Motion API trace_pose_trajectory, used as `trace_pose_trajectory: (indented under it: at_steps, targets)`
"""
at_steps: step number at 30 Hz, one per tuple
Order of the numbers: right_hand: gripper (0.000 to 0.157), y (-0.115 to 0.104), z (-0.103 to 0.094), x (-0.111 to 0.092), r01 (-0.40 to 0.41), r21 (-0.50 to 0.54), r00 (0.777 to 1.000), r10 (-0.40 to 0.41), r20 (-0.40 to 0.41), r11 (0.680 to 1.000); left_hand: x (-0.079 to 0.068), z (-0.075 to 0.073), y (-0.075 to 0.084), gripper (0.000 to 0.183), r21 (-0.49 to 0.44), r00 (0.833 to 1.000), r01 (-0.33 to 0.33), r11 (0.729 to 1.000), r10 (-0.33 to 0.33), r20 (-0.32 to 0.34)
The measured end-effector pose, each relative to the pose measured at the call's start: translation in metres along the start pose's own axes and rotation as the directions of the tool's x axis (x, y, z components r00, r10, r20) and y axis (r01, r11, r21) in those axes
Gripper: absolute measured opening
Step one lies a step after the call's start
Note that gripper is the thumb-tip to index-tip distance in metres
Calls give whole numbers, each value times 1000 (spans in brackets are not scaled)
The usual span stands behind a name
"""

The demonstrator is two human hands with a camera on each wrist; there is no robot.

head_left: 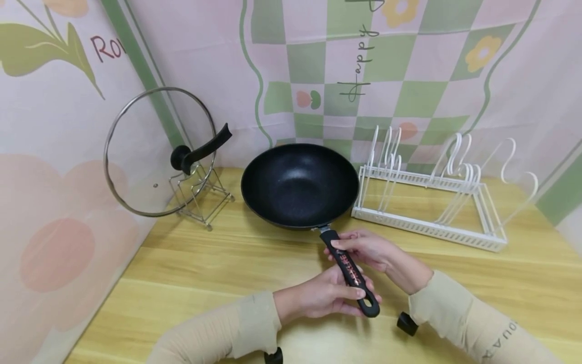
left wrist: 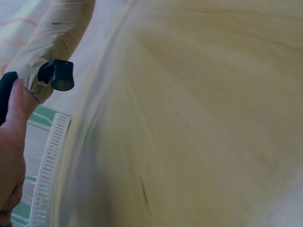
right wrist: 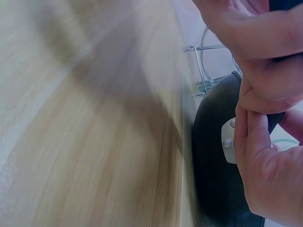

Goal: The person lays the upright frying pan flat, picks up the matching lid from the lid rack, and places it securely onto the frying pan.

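Observation:
A black frying pan [head_left: 300, 187] is held by its long handle in the head view, its bowl facing up. My left hand [head_left: 325, 296] grips the handle near its looped end, the thumb lying across the top. Closer to the bowl, my right hand [head_left: 366, 247] holds the same handle [head_left: 347, 265], thumb on top and fingers beneath. In the right wrist view both hands wrap the handle, and the pan's dark outer side [right wrist: 215, 165] shows with its riveted metal bracket [right wrist: 228, 140]. Part of my left hand [left wrist: 12, 156] appears at the left wrist view's edge.
Left of the pan, a glass lid [head_left: 156, 151] with a black handle [head_left: 204, 151] leans upright in a small wire stand [head_left: 204, 202]. To the right stands a white rack [head_left: 427, 232] with several curved dividers. Patterned cloth [head_left: 345, 60] hangs behind the wooden table [head_left: 195, 273].

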State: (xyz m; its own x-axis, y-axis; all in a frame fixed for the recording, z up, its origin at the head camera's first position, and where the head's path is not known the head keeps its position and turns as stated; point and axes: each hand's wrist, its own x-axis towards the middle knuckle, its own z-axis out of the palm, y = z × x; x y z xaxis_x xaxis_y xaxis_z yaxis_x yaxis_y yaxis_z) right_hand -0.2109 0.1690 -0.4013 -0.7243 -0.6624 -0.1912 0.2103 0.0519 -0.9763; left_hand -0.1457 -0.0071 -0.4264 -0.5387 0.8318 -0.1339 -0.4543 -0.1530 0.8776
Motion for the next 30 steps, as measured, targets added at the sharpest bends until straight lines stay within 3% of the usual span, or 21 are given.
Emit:
trace_pose_trajectory:
  at_steps: [8, 15, 30]
  targets:
    - [23, 0, -3, 0, -5, 2, 1000, 5, 1, 1000, 3, -1, 2, 24, 4, 1000, 5, 1000, -5, 6]
    - [24, -4, -8, 1, -13, 17, 1000, 13, 16, 1000, 10, 0, 2, 38, -17, 1000, -26, 1000, 27, 6]
    - [26, -7, -18, 6, -48, 26, 998, 47, 31, 999, 20, 2, 4, 30, -24, 999, -49, 999, 48, -20]
